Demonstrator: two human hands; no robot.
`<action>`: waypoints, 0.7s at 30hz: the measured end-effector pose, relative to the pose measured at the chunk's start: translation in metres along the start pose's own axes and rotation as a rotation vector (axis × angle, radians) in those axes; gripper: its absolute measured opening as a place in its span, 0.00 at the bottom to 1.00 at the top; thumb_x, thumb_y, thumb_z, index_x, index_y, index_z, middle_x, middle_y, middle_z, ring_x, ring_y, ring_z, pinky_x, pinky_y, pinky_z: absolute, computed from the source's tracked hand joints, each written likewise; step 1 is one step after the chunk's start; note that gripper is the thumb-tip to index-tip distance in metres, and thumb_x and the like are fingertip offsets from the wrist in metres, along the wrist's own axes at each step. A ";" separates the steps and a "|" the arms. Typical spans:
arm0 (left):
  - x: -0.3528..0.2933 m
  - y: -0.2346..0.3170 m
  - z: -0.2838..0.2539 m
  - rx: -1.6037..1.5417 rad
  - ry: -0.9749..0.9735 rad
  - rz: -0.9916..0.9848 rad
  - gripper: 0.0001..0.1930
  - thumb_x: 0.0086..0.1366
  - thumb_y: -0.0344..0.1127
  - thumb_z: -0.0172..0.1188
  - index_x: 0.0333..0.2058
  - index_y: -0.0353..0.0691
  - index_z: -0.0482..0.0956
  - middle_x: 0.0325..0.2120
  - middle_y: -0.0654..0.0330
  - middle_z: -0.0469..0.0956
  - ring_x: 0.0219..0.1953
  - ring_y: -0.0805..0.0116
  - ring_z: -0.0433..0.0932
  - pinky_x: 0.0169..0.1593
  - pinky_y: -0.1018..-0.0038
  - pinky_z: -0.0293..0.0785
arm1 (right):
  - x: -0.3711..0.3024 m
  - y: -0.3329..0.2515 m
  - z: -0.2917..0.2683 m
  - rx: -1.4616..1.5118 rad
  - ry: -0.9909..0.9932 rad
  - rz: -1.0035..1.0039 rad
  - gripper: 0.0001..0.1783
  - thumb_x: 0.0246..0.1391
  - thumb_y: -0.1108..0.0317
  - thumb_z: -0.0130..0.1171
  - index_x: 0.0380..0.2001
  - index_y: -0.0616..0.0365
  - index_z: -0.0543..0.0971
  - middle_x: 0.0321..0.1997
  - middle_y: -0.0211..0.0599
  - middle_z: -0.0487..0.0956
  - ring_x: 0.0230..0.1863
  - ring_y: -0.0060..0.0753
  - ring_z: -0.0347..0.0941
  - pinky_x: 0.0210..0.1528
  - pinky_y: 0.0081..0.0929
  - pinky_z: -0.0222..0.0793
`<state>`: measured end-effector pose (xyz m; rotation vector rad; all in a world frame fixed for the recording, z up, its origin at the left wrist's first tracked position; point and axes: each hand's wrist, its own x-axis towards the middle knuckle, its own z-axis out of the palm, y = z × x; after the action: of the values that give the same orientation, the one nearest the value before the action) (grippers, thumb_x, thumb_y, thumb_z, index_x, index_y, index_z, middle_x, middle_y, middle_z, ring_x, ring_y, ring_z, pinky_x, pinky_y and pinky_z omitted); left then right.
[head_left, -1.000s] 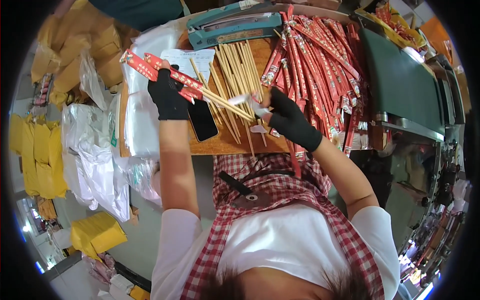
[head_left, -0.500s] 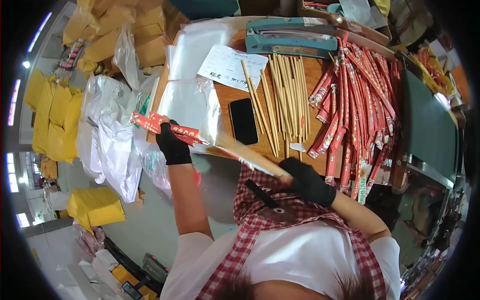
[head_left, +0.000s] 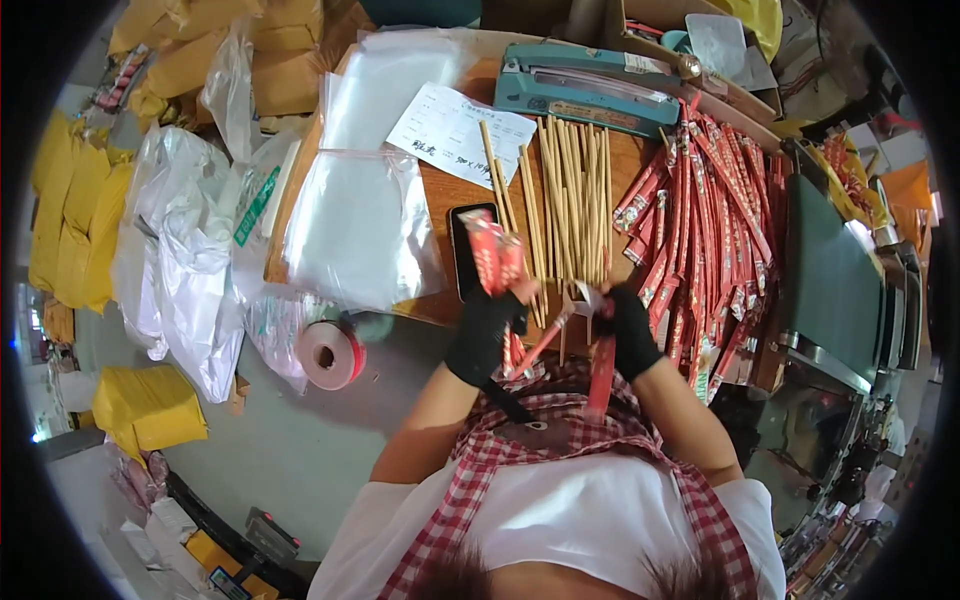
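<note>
My left hand (head_left: 485,335), in a black fingerless glove, is closed around several red printed paper chopstick sleeves (head_left: 492,252) in front of my apron. Their upper ends stand above the fingers; lower ends poke out below. Close by on the right, my gloved right hand (head_left: 630,332) is closed at the fingertips on a blurred red sleeve (head_left: 600,380) hanging down. A pale, smeared strip shows between the hands. Bare wooden chopsticks (head_left: 575,195) lie in rows just beyond. To their right is a big heap of red sleeves (head_left: 715,225), many apparently filled.
Clear plastic bags (head_left: 360,235) and a written paper slip (head_left: 460,132) lie on the table's left. A phone (head_left: 462,250) is partly hidden behind the sleeves. At the back stands a teal bag sealer (head_left: 588,88). A tape roll (head_left: 332,356) hangs near the table edge.
My left hand has moved right with its red sleeves, from beside the plastic bags to near my right hand. The blurred stick-like thing stretched from my right hand no longer shows.
</note>
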<state>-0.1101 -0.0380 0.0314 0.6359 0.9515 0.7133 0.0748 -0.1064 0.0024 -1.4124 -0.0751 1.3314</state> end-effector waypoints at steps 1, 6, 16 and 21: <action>-0.003 -0.009 0.010 0.060 -0.008 0.027 0.15 0.53 0.32 0.65 0.38 0.41 0.71 0.25 0.69 0.71 0.23 0.80 0.68 0.25 0.82 0.65 | -0.011 0.005 -0.005 -0.049 0.061 0.007 0.12 0.54 0.58 0.47 0.21 0.51 0.69 0.14 0.20 0.61 0.15 0.17 0.58 0.17 0.16 0.53; -0.007 -0.055 0.037 0.239 -0.464 0.163 0.37 0.43 0.34 0.71 0.52 0.37 0.63 0.43 0.61 0.69 0.48 0.69 0.68 0.50 0.72 0.66 | -0.054 -0.013 0.015 -0.484 -0.260 -0.302 0.22 0.58 0.49 0.45 0.41 0.57 0.74 0.30 0.28 0.74 0.30 0.20 0.69 0.33 0.17 0.64; 0.023 -0.028 -0.002 0.165 -0.177 0.106 0.10 0.55 0.28 0.54 0.38 0.37 0.72 0.30 0.62 0.75 0.32 0.73 0.74 0.34 0.78 0.71 | -0.031 -0.038 0.007 -0.624 -0.463 -0.643 0.20 0.55 0.62 0.54 0.47 0.62 0.69 0.36 0.37 0.74 0.40 0.31 0.72 0.42 0.26 0.65; 0.024 -0.026 -0.023 -0.090 -0.115 -0.066 0.08 0.55 0.31 0.57 0.34 0.39 0.70 0.26 0.59 0.75 0.23 0.71 0.74 0.25 0.79 0.71 | 0.033 -0.109 -0.046 -1.434 0.487 -1.087 0.17 0.44 0.66 0.59 0.37 0.59 0.68 0.38 0.48 0.73 0.41 0.52 0.70 0.37 0.42 0.67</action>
<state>-0.1141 -0.0314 -0.0101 0.5578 0.8255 0.6506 0.1848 -0.0738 0.0465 -2.2201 -1.4554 -0.1989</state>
